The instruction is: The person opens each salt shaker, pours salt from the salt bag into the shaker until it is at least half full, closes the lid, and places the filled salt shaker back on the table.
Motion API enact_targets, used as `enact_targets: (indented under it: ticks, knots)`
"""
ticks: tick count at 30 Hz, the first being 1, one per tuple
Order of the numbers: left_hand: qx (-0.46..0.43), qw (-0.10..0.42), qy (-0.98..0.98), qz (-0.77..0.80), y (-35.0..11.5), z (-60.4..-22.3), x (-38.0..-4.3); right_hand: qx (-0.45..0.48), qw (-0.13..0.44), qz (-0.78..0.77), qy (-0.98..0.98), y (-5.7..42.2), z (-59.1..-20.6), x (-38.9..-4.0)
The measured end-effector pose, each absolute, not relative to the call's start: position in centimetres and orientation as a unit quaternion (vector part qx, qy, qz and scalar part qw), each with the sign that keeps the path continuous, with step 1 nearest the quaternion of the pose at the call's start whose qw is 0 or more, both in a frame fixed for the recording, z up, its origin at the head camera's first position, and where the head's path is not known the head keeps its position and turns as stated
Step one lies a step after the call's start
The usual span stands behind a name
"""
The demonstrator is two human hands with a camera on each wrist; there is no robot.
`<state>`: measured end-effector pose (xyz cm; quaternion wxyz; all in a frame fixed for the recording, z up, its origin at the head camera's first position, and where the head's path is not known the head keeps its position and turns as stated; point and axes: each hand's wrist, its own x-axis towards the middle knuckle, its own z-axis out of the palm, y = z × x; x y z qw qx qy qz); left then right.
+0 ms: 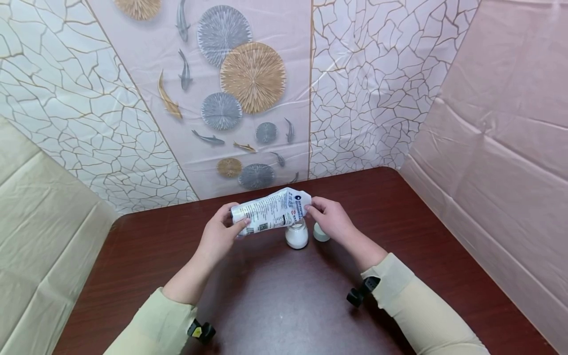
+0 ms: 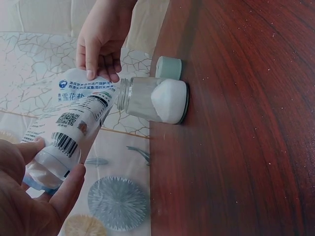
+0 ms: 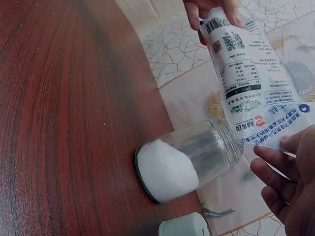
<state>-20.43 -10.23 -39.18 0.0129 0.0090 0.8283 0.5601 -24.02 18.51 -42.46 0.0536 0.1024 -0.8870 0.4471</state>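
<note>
A white printed bag of salt [image 1: 270, 211] is held tilted in the air over a small glass jar [image 1: 297, 237], its open end low at the jar's mouth. My left hand [image 1: 218, 232] grips the bag's bottom end, thumb on the printed side. Over at the other end, my right hand [image 1: 334, 218] pinches the bag's corner between thumb and fingers. White salt [image 3: 165, 169] lies heaped in the upright jar in the right wrist view, sloping up one side with clear glass above. Just right of the jar rests a pale green lid [image 1: 321, 232].
The dark red wooden table [image 1: 275, 301] extends in front of both arms, with small white specks on its surface in the wrist views. Behind it hangs a patterned cloth [image 1: 355, 98], and plain beige cloth [image 1: 501, 133] closes off the right side.
</note>
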Motion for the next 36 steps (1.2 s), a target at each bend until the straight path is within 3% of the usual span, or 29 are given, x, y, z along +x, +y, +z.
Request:
enact_targets:
  ticks: [36]
  knots:
    - [0.004, 0.020, 0.831, 0.556, -10.14, -39.26, -20.70, 0.096, 0.052, 0.442, -0.890, 18.67, -43.21, -24.73]
